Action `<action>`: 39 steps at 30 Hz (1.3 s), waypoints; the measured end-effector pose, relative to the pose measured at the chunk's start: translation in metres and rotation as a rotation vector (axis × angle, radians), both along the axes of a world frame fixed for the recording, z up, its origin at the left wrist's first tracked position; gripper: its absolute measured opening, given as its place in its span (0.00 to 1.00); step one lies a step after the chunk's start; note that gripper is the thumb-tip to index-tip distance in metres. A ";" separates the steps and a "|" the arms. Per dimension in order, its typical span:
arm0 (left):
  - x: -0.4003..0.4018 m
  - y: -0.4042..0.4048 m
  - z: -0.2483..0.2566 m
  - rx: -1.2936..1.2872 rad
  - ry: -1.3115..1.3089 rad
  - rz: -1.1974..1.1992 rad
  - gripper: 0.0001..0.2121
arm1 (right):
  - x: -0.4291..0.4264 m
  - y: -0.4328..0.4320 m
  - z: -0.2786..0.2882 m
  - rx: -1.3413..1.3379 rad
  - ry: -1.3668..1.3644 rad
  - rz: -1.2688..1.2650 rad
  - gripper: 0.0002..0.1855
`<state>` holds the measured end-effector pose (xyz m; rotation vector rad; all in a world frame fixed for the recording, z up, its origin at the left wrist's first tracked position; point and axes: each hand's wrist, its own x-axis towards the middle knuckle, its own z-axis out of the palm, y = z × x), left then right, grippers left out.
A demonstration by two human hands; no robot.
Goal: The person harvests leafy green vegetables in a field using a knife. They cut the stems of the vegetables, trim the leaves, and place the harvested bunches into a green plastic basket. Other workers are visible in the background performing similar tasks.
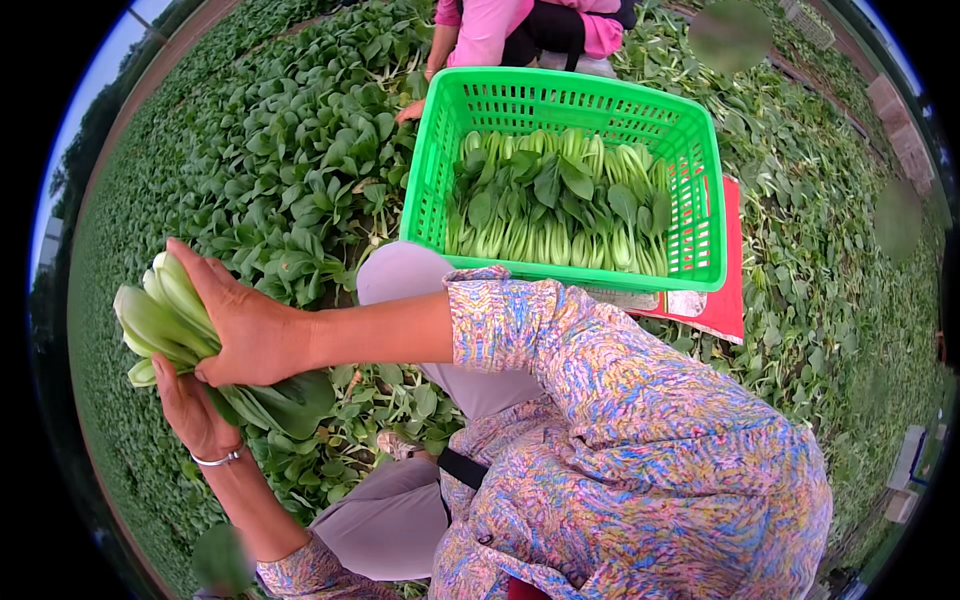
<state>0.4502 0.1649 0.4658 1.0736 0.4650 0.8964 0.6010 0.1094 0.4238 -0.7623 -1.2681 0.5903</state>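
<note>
Both hands are on a bunch of bok choy, its pale stem bases pointing up and left and its dark leaves hanging toward the lower right. My right hand grips the bunch from above, thumb across the stems. Below it, my left hand, with a silver bangle at the wrist, holds the bunch from underneath. Beyond my right forearm stands a green plastic basket holding rows of bok choy, leaves toward the middle and stem bases toward the two long sides.
A red-and-white sheet lies under the basket. Leafy bok choy plants grow densely on the left; flattened greens cover the ground at right. Behind the basket a person in pink reaches down, a hand beside its left edge.
</note>
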 end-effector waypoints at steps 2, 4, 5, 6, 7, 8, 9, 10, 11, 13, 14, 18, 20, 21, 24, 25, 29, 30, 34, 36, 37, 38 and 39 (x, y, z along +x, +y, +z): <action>0.029 0.007 -0.011 0.009 0.050 -0.040 0.29 | 0.041 -0.001 -0.016 0.027 0.158 0.002 0.62; 0.070 -0.007 -0.012 -0.056 0.014 -0.243 0.30 | 0.090 -0.017 -0.030 -0.010 0.430 0.171 0.59; 0.083 -0.011 -0.009 -0.079 0.002 -0.332 0.31 | 0.114 -0.026 -0.036 -0.030 0.569 0.250 0.58; 0.092 -0.006 -0.015 -0.075 -0.027 -0.422 0.33 | 0.144 -0.040 -0.048 -0.075 0.564 0.148 0.56; 0.097 -0.003 -0.017 -0.044 -0.013 -0.439 0.33 | 0.174 -0.055 -0.059 -0.113 0.561 0.055 0.53; 0.097 0.000 -0.022 -0.012 0.006 -0.444 0.33 | 0.203 -0.072 -0.070 -0.143 0.577 0.003 0.47; 0.097 0.003 -0.027 0.020 0.024 -0.450 0.33 | 0.240 -0.084 -0.090 -0.095 0.518 -0.104 0.42; 0.089 0.013 -0.030 0.005 0.067 -0.408 0.32 | 0.266 -0.098 -0.099 -0.133 0.543 -0.185 0.41; 0.080 0.024 -0.037 -0.030 0.098 -0.378 0.32 | 0.289 -0.112 -0.109 -0.179 0.565 -0.269 0.40; 0.063 0.047 -0.062 -0.120 0.148 -0.331 0.30 | 0.331 -0.131 -0.144 -0.307 0.578 -0.442 0.40; 0.055 0.059 -0.073 -0.174 0.162 -0.313 0.29 | 0.338 -0.138 -0.152 -0.351 0.588 -0.497 0.41; 0.018 0.088 -0.099 -0.190 0.321 -0.156 0.30 | 0.350 -0.106 -0.208 -0.466 0.557 -0.698 0.47; -0.002 0.096 -0.106 -0.196 0.360 -0.103 0.30 | 0.356 -0.075 -0.252 -0.555 0.462 -0.818 0.56; -0.008 0.099 -0.115 -0.207 0.368 -0.092 0.30 | 0.377 -0.061 -0.295 -0.735 0.228 -1.036 0.61; -0.065 0.107 -0.120 -0.229 0.465 0.027 0.30 | 0.359 -0.022 -0.360 -1.013 -0.113 -1.155 0.54; -0.085 0.107 -0.122 -0.246 0.497 0.062 0.30 | 0.351 -0.020 -0.378 -1.085 -0.238 -1.120 0.52; -0.145 0.116 -0.143 -0.420 0.398 0.171 0.29 | 0.374 -0.035 -0.412 -1.044 -0.323 -1.013 0.42; -0.155 0.114 -0.148 -0.423 0.394 0.194 0.29 | 0.385 -0.040 -0.407 -1.037 -0.314 -1.011 0.40; -0.203 0.109 -0.139 -0.440 0.380 0.321 0.28 | 0.340 -0.043 -0.340 -0.897 -0.545 -1.038 0.24; -0.211 0.105 -0.143 -0.466 0.371 0.383 0.28 | 0.304 -0.055 -0.290 -1.146 -0.403 -0.653 0.17; -0.206 0.106 -0.154 -0.487 0.354 0.391 0.28 | 0.293 -0.067 -0.297 -1.185 -0.616 -0.679 0.15; -0.207 0.106 -0.160 -0.481 0.399 0.349 0.28 | 0.281 -0.077 -0.296 -1.259 -0.823 -0.571 0.15; -0.202 0.106 -0.165 -0.470 0.411 0.312 0.28 | 0.278 -0.087 -0.310 -1.284 -0.952 -0.565 0.16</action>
